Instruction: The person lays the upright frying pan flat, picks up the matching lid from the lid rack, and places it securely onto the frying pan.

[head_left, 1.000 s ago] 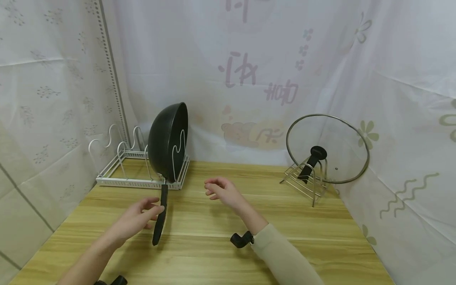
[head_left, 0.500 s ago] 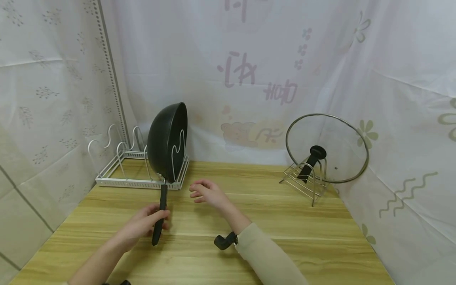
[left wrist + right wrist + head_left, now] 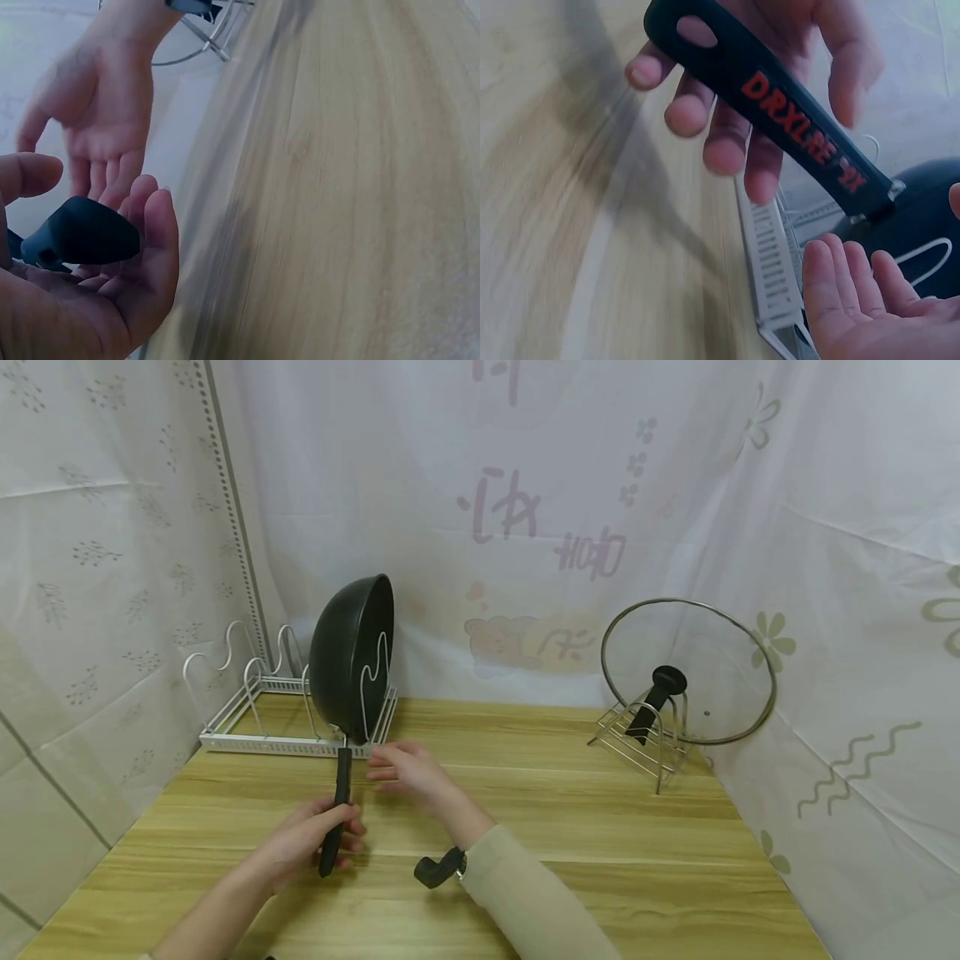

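Note:
A black wok [image 3: 341,660] stands on its side in a white wire pan rack [image 3: 262,743], its black handle [image 3: 337,810] pointing toward me. My left hand [image 3: 303,843] is around the handle, palm beside it. In the left wrist view its fingers [image 3: 154,262] curve loosely past the handle, while the thumb stays apart. Red lettering shows on the handle [image 3: 802,124] in the right wrist view. Close to the rack's front corner, my right hand [image 3: 412,777] reaches toward the wok's underside with fingers extended. It holds nothing, and its palm [image 3: 900,330] faces the wok.
On the right, a glass lid [image 3: 720,668] with a black knob leans upright in a small wire stand [image 3: 652,760]. Printed white curtains [image 3: 450,527] hang behind and beside the wooden table [image 3: 585,877]. The rack's left slots have bare wire loops [image 3: 240,652].
My left hand has moved right, its fingers passing around the wok's handle. My right hand has moved left, up to the rack's front corner. The wok and lid have stayed in place.

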The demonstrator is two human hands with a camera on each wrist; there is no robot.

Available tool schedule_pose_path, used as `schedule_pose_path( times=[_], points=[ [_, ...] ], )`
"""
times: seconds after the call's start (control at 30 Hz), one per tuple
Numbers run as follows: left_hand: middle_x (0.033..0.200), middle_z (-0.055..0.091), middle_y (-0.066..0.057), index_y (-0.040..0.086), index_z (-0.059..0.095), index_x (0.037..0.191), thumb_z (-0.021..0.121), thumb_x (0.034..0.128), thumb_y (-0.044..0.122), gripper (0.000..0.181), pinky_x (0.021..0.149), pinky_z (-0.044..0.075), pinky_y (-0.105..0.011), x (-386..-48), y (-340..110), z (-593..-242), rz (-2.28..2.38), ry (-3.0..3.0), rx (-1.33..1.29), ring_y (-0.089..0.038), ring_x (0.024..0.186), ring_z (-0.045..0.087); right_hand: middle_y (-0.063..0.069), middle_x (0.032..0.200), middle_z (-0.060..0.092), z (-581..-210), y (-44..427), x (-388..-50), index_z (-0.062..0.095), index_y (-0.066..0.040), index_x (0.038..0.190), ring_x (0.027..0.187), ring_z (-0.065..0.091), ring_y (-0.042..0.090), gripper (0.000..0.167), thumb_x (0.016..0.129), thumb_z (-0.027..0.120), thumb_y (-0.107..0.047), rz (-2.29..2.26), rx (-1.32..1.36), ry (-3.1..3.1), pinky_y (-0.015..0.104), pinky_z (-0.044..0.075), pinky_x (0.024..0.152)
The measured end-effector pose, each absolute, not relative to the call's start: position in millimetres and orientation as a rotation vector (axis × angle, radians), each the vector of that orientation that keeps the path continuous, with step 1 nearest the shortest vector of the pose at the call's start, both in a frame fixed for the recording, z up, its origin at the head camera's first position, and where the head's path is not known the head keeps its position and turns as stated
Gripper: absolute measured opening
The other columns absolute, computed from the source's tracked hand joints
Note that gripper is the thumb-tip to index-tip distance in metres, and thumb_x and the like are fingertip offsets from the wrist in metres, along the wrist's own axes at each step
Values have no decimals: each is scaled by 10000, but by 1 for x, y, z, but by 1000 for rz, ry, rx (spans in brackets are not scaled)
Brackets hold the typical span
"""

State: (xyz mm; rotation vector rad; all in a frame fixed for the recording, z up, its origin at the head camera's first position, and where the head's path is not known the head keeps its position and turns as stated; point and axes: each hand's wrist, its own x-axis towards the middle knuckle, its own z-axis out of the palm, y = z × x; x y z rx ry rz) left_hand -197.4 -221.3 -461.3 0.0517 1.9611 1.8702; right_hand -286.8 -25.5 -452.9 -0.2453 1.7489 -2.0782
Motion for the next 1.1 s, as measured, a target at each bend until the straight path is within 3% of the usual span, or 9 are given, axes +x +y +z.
schedule_pose_path(
  times=[0.17,0.37,0.63,0.73,0.8,0.9,1.0,1.1],
  points=[
    [1052,699,-47,21,492,1250,577,1117,296,317,776,655,-372,-196,-220,-462,1868,1957,20,-201,912,753,276,1388,688,-456,-40,-289,569,63,1438,1224,741,383,542,1052,694,-297,-2067,-199,1687,520,590,1103],
    [1052,704,-36,12,492,1265,572,1115,307,340,768,648,-354,-195,-220,-463,1868,1933,15,-179,893,743,131,1209,754,-457,-52,-291,706,-7,1301,1069,755,232,393,1052,693,-311,-2044,-193,1633,493,591,1105],
    [1037,700,-28,44,488,1252,589,1111,324,329,761,637,-320,-196,-220,-463,1876,1893,9,-147,862,725,21,976,696,-455,-66,-290,737,-144,1012,880,707,160,148,1019,725,-292,-2046,-146,1601,334,629,863],
    [1019,702,-19,56,513,1230,579,1115,312,288,753,630,-304,-195,-220,-463,1879,1876,23,-132,844,716,16,934,691,-454,-70,-290,721,-171,958,917,743,206,136,1011,739,-295,-2061,-126,1571,313,623,815],
    [1003,706,-11,73,546,1202,575,1114,302,247,749,628,-299,-195,-220,-464,1882,1865,27,-124,833,714,48,959,717,-455,-71,-290,711,-176,951,1013,781,297,145,1014,740,-304,-2060,-120,1551,314,630,813],
    [987,710,1,94,593,1158,565,1118,298,210,749,627,-299,-196,-220,-466,1880,1858,38,-117,825,710,160,1141,774,-456,-72,-291,705,-172,998,1165,772,374,158,1028,725,-325,-2042,-126,1534,345,640,859],
    [977,713,7,107,619,1132,565,1119,300,202,751,627,-301,-196,-219,-467,1881,1857,33,-116,821,708,263,1351,729,-456,-74,-292,692,-166,1059,1182,775,367,175,1038,710,-339,-2034,-121,1516,439,643,980],
    [972,710,8,100,612,1149,563,1118,293,202,749,626,-298,-197,-219,-468,1886,1857,22,-116,816,703,291,1428,681,-455,-76,-293,690,-163,1095,1123,789,322,196,1034,711,-348,-2029,-122,1482,534,588,1102]
  ],
)
